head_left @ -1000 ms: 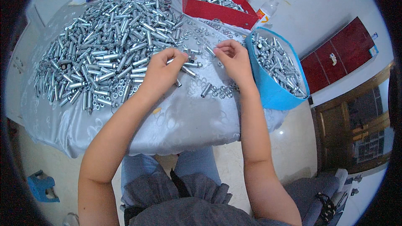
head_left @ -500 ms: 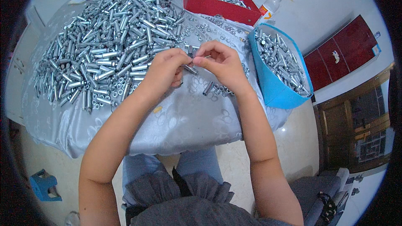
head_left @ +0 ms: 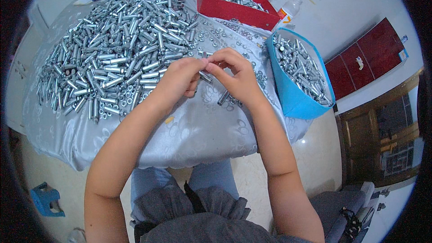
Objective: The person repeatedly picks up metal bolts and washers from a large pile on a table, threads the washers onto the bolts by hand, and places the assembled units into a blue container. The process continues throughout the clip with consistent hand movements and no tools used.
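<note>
Hands are meeting over a table draped in silvery grey patterned cloth [head_left: 193,130], both pinching one short silver metal bolt [head_left: 205,76] between them.

The left hand [head_left: 180,78] and right hand [head_left: 238,74] are each closing fingertips on the bolt, just above the cloth near the table's front. One large heap of silver metal sleeves [head_left: 117,49] is lying to the left; one red cardboard box [head_left: 234,11] and one blue fabric tub [head_left: 294,92], both holding more metal parts, are standing behind and to the right.

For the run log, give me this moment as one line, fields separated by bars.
left hand: holds metal sleeve bolt | right hand: fingers on same bolt | left: bolt pile | right: blue bin of bolts
</note>
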A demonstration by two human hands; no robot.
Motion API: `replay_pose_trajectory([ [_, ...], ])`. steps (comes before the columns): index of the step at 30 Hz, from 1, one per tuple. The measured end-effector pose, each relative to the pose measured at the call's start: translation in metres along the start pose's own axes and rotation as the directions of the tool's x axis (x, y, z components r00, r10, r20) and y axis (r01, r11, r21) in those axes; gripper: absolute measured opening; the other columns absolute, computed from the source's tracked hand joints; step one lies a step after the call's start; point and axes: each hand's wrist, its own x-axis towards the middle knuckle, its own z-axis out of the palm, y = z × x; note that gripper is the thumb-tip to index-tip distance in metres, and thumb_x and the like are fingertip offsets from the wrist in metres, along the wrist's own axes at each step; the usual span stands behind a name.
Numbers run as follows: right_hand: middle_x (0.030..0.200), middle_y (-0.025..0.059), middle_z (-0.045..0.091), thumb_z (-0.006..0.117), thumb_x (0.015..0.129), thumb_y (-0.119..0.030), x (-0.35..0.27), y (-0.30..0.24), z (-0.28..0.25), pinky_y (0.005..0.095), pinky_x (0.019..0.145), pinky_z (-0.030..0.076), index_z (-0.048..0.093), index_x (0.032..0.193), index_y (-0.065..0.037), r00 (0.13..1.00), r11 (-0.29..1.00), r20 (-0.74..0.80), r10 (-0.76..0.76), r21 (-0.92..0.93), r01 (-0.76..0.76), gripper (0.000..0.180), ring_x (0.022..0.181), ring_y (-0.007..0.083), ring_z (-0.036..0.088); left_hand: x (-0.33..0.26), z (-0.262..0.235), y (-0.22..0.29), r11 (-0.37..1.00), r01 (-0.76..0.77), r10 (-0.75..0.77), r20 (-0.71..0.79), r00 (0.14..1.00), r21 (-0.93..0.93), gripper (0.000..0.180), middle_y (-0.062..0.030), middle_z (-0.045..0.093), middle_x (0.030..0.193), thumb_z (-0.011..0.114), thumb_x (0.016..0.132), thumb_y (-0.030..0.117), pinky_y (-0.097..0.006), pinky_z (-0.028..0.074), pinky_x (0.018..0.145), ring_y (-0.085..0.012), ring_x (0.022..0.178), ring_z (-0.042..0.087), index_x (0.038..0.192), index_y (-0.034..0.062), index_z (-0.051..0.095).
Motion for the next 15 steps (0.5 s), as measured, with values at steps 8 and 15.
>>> replay_pose_trajectory([
  [8, 0.083, 0.004, 0.058, 0.062, 0.075, -0.009, 0.005, -0.005, -0.022, 0.0226, 0.063, 0.043, 0.062, 0.085, -0.004, 0.978, 0.999, -0.21, 0.0, 0.052, 0.011, 0.012, 0.073, 0.0114, 0.054, -0.002, -0.001, 0.008, 1.0, 0.013, -0.013, -0.032, 0.999, 0.015, 0.02, 0.0069, 0.031, 0.052, 0.054, 0.081, 0.026, -0.02, 0.019, 0.038, -0.0037, 0.041, 0.025, 0.075, 0.0068, 0.054],
  [15, 0.073, 0.0036, 0.058, 0.059, 0.079, -0.011, -0.007, -0.002, -0.053, 0.0227, 0.058, 0.042, 0.061, 0.082, 0.0, 0.785, 0.984, -0.596, 0.172, 0.072, -0.16, 0.012, 0.062, 0.0102, 0.052, -0.002, -0.004, 0.013, 1.0, 0.01, -0.012, -0.083, 0.996, -0.019, 0.019, 0.0064, 0.027, 0.048, 0.051, 0.08, 0.02, -0.021, 0.019, 0.037, -0.0046, 0.039, 0.023, 0.073, 0.0029, 0.055],
])
